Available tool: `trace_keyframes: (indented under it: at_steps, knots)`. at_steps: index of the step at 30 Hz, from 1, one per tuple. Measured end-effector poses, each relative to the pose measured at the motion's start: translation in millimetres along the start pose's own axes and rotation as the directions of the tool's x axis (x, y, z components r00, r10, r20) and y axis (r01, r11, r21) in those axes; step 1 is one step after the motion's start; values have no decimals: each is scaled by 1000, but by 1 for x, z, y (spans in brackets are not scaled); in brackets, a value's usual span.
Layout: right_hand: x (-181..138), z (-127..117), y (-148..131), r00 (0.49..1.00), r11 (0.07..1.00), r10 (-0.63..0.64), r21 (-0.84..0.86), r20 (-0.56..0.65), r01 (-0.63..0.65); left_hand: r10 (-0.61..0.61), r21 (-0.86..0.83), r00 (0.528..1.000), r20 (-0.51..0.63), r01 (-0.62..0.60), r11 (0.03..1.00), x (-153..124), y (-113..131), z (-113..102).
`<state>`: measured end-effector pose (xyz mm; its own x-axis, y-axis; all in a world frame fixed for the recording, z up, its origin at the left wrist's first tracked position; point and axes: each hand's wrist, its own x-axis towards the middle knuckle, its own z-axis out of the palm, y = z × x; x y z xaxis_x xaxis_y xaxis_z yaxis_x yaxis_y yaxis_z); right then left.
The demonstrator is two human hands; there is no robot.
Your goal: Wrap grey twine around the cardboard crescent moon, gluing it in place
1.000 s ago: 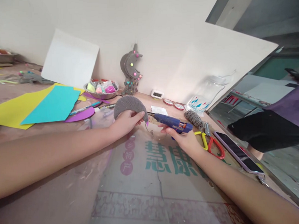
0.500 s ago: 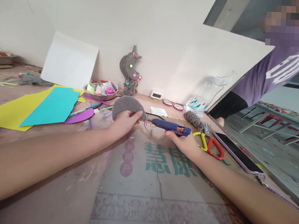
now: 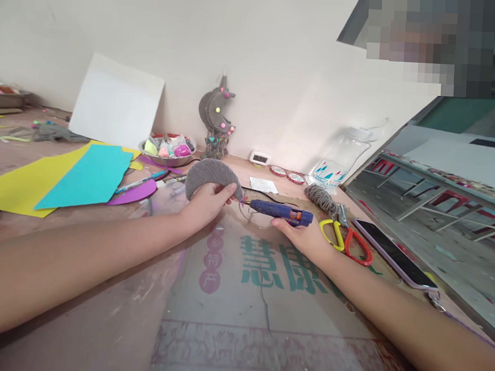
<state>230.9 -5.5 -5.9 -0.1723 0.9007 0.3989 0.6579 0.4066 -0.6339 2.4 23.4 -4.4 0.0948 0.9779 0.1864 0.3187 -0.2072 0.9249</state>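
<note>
My left hand is closed on a grey yarn-wrapped crescent, held just above the cardboard sheet. The crescent's right tip, with a bit of pink showing, points at the nozzle of a blue glue gun. My right hand grips the glue gun from below, with the nozzle almost touching that tip.
Right of the gun lie a grey yarn bundle, yellow and red scissors and a phone. Teal and yellow paper lie at left, a metal bowl and a finished crescent hanging behind. A person stands at upper right.
The glue gun has tilted flatter and its nozzle has moved left, closer to the crescent's tip. The person at the right has moved across the background.
</note>
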Motion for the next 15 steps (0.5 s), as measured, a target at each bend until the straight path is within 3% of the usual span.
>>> trace_keyframes:
  at_steps: [15]
  knots:
    - [-1, 2, 2, 999, 999, 29, 25, 30, -30, -7, 24, 1000, 4, 7, 1000, -1, 2, -1]
